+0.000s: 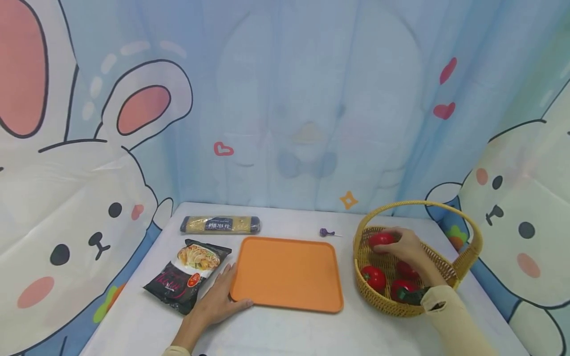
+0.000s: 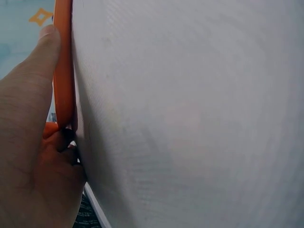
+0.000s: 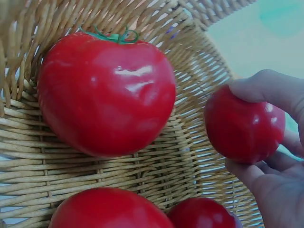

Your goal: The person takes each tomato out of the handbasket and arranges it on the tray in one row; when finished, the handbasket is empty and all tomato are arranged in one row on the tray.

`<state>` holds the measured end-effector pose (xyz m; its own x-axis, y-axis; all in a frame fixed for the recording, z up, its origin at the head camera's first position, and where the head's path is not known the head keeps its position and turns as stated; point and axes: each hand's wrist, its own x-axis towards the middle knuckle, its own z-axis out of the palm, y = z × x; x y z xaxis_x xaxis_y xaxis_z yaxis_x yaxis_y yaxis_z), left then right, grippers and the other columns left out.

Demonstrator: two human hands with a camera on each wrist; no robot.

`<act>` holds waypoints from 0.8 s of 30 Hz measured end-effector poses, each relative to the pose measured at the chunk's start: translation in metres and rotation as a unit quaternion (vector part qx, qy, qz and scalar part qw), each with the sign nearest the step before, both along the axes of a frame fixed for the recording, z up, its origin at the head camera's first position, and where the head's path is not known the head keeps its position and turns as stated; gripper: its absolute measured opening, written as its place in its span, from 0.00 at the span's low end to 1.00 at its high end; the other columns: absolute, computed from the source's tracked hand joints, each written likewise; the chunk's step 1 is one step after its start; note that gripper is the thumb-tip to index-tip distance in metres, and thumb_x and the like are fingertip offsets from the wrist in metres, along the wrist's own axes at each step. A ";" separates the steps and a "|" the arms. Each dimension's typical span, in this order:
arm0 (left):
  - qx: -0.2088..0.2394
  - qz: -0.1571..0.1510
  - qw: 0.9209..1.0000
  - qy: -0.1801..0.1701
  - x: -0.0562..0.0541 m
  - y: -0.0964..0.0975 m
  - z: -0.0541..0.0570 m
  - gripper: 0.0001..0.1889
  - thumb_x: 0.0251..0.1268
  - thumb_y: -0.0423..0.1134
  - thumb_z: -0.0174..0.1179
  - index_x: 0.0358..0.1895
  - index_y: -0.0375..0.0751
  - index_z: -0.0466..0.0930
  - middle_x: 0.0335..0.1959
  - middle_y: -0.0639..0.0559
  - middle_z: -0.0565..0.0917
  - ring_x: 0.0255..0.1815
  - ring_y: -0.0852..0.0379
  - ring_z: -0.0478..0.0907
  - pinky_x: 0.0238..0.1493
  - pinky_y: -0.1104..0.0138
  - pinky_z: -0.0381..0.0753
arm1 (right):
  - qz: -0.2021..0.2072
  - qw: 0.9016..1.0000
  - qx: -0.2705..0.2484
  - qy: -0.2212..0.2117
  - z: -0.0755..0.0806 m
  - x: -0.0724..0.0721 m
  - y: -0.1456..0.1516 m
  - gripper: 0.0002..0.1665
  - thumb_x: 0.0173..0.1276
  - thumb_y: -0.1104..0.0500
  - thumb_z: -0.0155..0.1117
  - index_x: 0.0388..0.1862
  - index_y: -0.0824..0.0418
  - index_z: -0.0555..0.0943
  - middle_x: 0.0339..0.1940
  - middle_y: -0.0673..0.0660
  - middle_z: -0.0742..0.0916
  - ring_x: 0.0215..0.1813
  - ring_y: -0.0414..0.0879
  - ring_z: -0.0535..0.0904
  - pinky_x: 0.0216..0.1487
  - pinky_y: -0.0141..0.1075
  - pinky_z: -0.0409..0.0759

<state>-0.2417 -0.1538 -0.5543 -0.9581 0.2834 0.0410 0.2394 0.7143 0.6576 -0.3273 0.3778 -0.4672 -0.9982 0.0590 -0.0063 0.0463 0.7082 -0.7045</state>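
Note:
My right hand [image 1: 403,245] is inside the wicker basket [image 1: 387,302] and grips a small, smooth, round red fruit [image 3: 244,124] between thumb and fingers; no stem shows on it. Beside it in the basket lies a large red tomato [image 3: 107,95] with a green calyx. Below, another large red tomato [image 3: 109,211] and a smaller round red fruit [image 3: 203,213] are partly cut off. My left hand [image 1: 218,299] rests at the near left corner of an orange tray [image 1: 287,274], its thumb along the front rim and its fingers by the left edge.
Left of the tray lies a black food packet [image 1: 189,274]. Behind them is a long pack of pasta [image 1: 220,225]. A purple lollipop [image 1: 327,232] lies beyond the tray's far right corner. The basket's tall handle [image 1: 418,202] arches over the right arm. A printed curtain [image 1: 285,99] backs the table.

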 end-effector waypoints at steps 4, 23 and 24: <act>0.002 -0.006 1.000 0.004 0.000 0.000 0.001 0.61 0.63 0.65 0.75 0.87 0.33 0.53 0.87 0.34 0.58 0.89 0.34 0.49 0.87 0.40 0.51 | 0.012 1.000 -0.025 0.015 0.002 0.007 0.002 0.44 0.66 0.51 0.82 0.72 0.71 0.72 0.68 0.78 0.80 0.68 0.73 0.78 0.63 0.62 0.85; 0.006 -0.003 1.000 -0.001 0.002 0.000 0.001 0.61 0.63 0.65 0.75 0.87 0.35 0.52 0.87 0.33 0.57 0.88 0.32 0.49 0.87 0.38 0.51 | 0.116 0.979 -0.140 0.092 0.028 0.061 -0.014 0.40 0.73 0.60 0.76 0.79 0.67 0.70 0.66 0.53 0.83 0.55 0.28 0.82 0.54 0.26 0.86; 0.007 -0.003 1.000 0.000 0.002 0.000 0.001 0.61 0.63 0.65 0.75 0.87 0.34 0.52 0.87 0.33 0.57 0.88 0.32 0.49 0.86 0.38 0.51 | 0.123 0.976 -0.153 0.092 0.028 0.065 -0.016 0.38 0.74 0.60 0.75 0.78 0.67 0.71 0.64 0.48 0.83 0.55 0.29 0.83 0.54 0.27 0.87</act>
<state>-0.2396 -0.1536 -0.5538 -0.9566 0.2881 0.0446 0.2431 0.7037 0.6676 -0.2623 0.3617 -0.4393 -0.9678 -0.1592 0.1949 -0.2462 0.4378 -0.8647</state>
